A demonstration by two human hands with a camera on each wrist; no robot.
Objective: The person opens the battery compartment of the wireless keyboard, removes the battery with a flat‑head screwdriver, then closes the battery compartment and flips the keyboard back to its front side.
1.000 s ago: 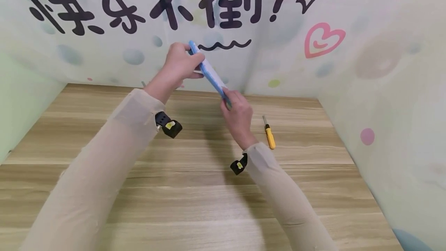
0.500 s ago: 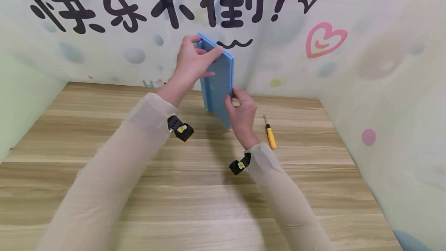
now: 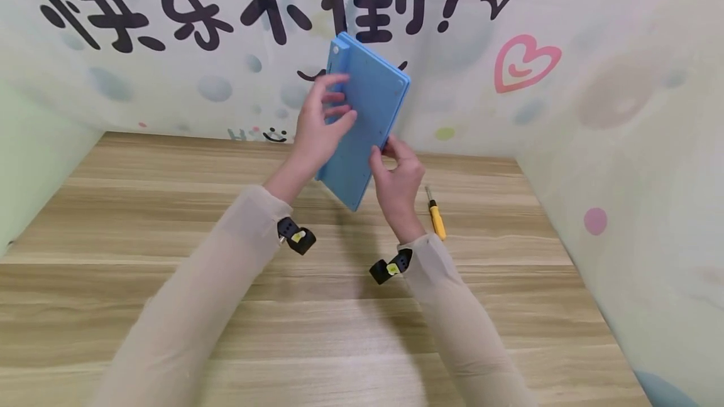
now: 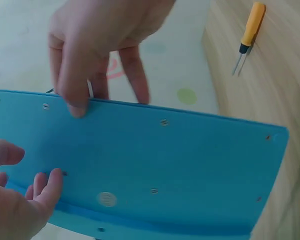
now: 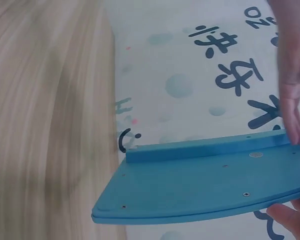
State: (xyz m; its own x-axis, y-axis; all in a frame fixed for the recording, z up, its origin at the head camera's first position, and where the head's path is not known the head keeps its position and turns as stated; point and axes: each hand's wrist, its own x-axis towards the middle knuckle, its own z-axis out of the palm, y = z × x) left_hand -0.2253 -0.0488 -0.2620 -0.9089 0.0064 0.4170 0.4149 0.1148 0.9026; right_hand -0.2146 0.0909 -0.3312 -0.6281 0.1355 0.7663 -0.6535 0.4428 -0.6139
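A thin blue keyboard (image 3: 373, 93) is held up over the table, tilted, its underside with small screws turned toward me. A raised ridge runs along its left long edge, with a round end piece at the top. My right hand (image 3: 398, 178) pinches the opposite long edge, thumb (image 4: 76, 107) on the underside and fingers behind. The left hand (image 3: 313, 130) is beside the ridge, its fingers loosely extended over the underside and not wrapped round the keyboard. In the left wrist view a round pale sticker (image 4: 107, 199) shows on the underside. The key side is hidden.
A screwdriver (image 3: 437, 222) with a yellow handle lies on the wooden table (image 3: 317, 331), right of the right hand. Behind the table hangs a printed backdrop (image 3: 464, 112) with dark characters and a pink heart; a pale green wall (image 3: 45, 162) stands at the left.
The keyboard has turned from edge-on to show its underside and tilted over to the right. My left hand has let go of its top edge and moved down across the underside; the right hand keeps its pinch.
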